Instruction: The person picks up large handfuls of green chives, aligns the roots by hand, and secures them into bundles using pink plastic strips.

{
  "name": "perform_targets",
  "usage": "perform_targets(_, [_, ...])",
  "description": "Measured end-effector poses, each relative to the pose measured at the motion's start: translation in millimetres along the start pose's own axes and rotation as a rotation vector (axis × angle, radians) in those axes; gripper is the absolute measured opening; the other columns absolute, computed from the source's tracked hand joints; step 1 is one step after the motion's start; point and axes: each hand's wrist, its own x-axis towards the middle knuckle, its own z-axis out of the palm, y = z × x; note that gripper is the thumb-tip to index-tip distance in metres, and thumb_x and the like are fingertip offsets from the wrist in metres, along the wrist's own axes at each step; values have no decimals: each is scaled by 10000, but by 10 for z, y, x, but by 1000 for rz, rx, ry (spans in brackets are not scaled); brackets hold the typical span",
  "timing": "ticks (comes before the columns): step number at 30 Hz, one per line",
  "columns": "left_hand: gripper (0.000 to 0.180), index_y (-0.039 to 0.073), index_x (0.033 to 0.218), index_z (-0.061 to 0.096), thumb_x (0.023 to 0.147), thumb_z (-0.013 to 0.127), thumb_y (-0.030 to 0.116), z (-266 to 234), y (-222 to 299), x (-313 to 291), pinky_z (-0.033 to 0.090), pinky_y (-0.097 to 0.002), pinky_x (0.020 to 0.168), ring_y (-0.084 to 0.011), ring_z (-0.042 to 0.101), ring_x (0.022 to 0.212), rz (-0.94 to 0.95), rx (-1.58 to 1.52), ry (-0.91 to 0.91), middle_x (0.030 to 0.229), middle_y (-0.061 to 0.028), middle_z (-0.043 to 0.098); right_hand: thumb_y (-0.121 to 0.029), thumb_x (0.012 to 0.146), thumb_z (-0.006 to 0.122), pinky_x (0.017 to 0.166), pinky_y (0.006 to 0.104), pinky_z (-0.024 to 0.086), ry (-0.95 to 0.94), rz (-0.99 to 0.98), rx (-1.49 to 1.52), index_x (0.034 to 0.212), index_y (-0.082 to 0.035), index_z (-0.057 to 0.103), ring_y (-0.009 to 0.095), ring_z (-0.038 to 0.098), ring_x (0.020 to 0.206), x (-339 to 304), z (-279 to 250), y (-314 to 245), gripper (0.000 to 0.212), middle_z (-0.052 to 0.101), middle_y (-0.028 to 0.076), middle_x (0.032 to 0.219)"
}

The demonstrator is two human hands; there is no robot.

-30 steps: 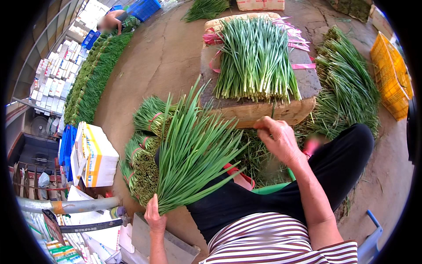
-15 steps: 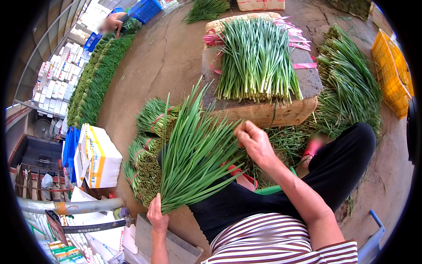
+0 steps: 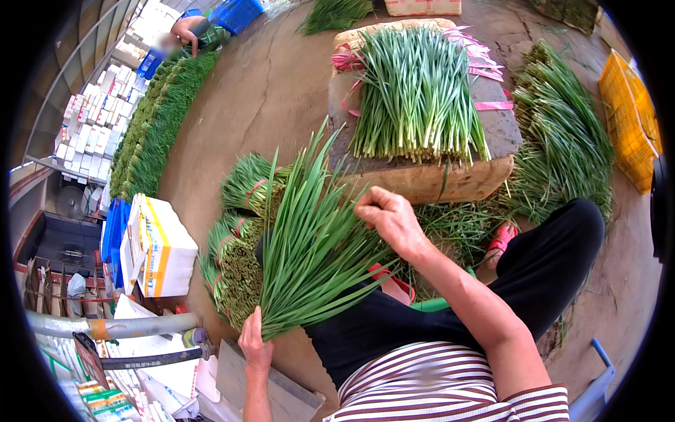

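Note:
My left hand [image 3: 256, 342] grips a fanned bunch of garlic chives [image 3: 309, 260] low down at the stem end, and the long green leaves spread up and to the right. By the leaf tips on the bunch's right side is my right hand [image 3: 385, 216], its fingers pinched together; whatever is between them is hidden. Beyond it, a thick layer of chives [image 3: 422, 98] lies on a low block [image 3: 457, 179], stem ends toward me. Several tied bundles of chives [image 3: 239, 267] stand on the floor just left of the held bunch.
Pink ties [image 3: 485, 67] lie on the block. Loose chives [image 3: 562, 133] are heaped right of it, beside a yellow crate [image 3: 626, 119]. A white foam box [image 3: 160, 246] stands left. Far left, a person [image 3: 188, 34] bends over a long row of chives [image 3: 165, 112].
My right hand has moved left, closer in along the leaf tips, fingers still pinched. My left hand keeps its grip on the chives. The whole view has shifted slightly.

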Motion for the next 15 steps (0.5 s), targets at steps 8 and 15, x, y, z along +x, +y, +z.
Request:
perform_targets(8, [631, -1, 1335, 535, 726, 699, -27, 31, -23, -22, 552, -429, 783, -375, 661, 922, -13, -25, 2, 1062, -196, 658, -96, 873, 583, 793, 400, 498, 422, -343, -730, 953, -63, 638, 308, 629, 926, -101, -814, -21, 102, 662, 106, 951])
perform_targets(15, [644, -8, 1339, 526, 728, 726, 38, 66, -56, -83, 547, -439, 796, -384, 652, 947, -25, -31, -1, 1080, -206, 650, -150, 863, 623, 817, 425, 480, 47, -465, -915, 1043, -79, 623, 296, 682, 805, -539, -749, -128, 194, 682, 117, 822])
